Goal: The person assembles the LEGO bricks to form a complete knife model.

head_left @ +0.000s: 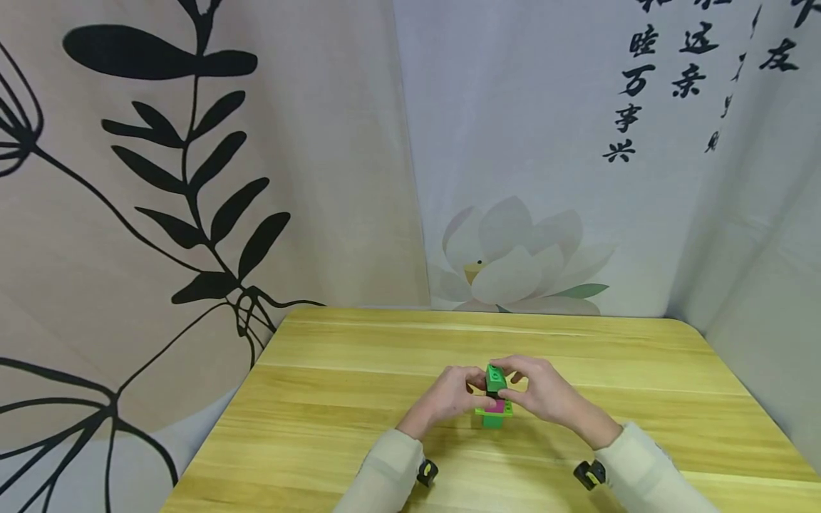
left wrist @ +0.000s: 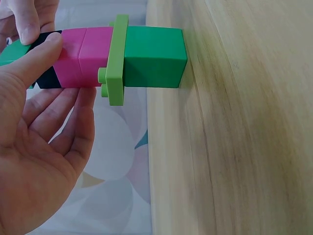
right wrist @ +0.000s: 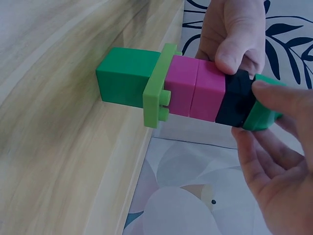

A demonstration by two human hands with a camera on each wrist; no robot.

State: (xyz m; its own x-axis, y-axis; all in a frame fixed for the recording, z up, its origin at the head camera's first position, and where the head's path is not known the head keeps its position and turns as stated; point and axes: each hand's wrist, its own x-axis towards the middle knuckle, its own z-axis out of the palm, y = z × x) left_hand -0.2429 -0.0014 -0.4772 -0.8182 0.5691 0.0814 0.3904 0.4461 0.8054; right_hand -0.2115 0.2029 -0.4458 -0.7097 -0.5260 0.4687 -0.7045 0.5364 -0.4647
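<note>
A tower of toy building bricks stands upright on the table. Its lowest part is a green block (right wrist: pixel 124 76), with a light green plate (left wrist: pixel 116 63) above that juts out past it and shows studs. Two pink bricks (right wrist: pixel 195 88) come over the plate, then a black brick (right wrist: pixel 235 100), then a green brick (head_left: pixel 496 377) on top. My left hand (head_left: pixel 449 393) pinches the tower at the black brick, its thumb beside the upper pink one. From the other side my right hand (head_left: pixel 539 388) grips the top green brick, thumb at its seam with the black brick.
The wooden table (head_left: pixel 321 427) runs back to a curtain (head_left: pixel 340 178) printed with black leaves, a pale lotus and dark writing. Black wrist cameras (head_left: pixel 589 474) sit at both sleeve cuffs.
</note>
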